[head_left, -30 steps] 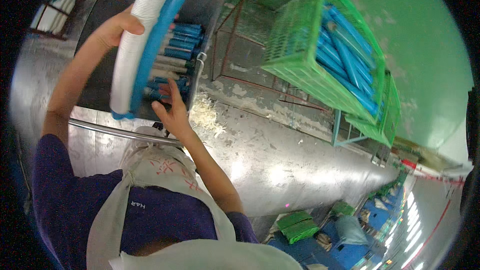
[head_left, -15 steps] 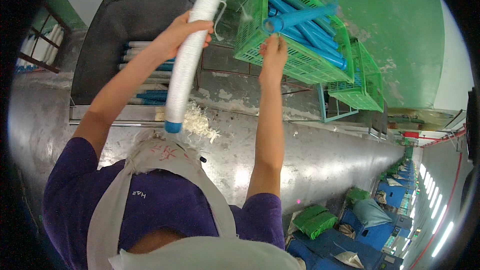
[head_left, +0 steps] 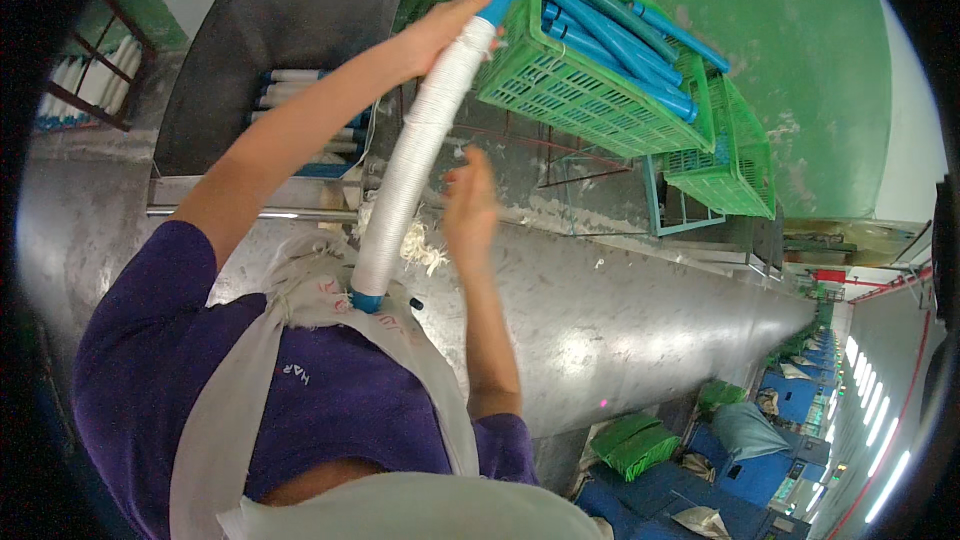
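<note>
My left hand (head_left: 440,35) grips a long bobbin (head_left: 418,155) wound with white yarn, close to its flared blue upper end. The bobbin slants down toward my chest, and its blue lower end rests by the pale apron (head_left: 310,270). To the right of the bobbin's middle is my right hand (head_left: 471,195), slightly blurred, fingers stretched and apart with nothing visible in them. It does not touch the bobbin. Beyond it, at the upper right, bare blue tubes (head_left: 620,45) lie in a green plastic crate (head_left: 560,105).
A dark cart (head_left: 270,30) at the left holds several wound bobbins (head_left: 295,90). Behind the first crate stands a second green crate (head_left: 725,170). Loose white yarn scraps (head_left: 425,248) lie beyond my apron. Blue machines (head_left: 740,450) line the aisle at the lower right.
My right hand has let go of a blue tube at the crate and drawn back toward the bobbin. My left hand and the bobbin have shifted right; the flared blue end now shows.
</note>
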`<action>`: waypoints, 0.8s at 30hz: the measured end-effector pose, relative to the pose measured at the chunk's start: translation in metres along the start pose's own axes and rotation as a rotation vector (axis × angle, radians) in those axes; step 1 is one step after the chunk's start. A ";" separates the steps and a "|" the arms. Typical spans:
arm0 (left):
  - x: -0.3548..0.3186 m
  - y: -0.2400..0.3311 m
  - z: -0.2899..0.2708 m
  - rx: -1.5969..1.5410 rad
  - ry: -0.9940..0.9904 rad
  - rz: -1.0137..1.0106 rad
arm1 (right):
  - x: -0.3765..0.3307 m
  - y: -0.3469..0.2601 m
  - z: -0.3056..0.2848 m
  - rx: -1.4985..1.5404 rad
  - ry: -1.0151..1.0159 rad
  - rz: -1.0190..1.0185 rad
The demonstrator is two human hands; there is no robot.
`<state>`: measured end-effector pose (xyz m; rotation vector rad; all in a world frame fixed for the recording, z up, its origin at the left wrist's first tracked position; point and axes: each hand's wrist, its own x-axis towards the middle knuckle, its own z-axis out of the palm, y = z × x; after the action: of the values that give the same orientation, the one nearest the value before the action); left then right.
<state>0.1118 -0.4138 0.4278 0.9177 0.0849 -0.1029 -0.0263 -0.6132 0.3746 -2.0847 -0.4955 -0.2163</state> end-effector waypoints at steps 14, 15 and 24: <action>-0.030 -0.064 0.056 0.135 0.005 0.051 | 0.093 -0.015 -0.029 0.308 0.232 -0.055; -0.035 -0.067 0.053 0.119 0.053 0.070 | 0.077 -0.014 -0.024 0.270 0.220 -0.040; -0.187 -0.154 0.005 -0.051 0.240 -0.163 | -0.133 -0.019 -0.022 0.701 -0.179 0.567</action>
<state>-0.0931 -0.5005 0.3313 0.8687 0.3838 -0.1405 -0.1537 -0.6578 0.3557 -1.4731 -0.0429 0.4261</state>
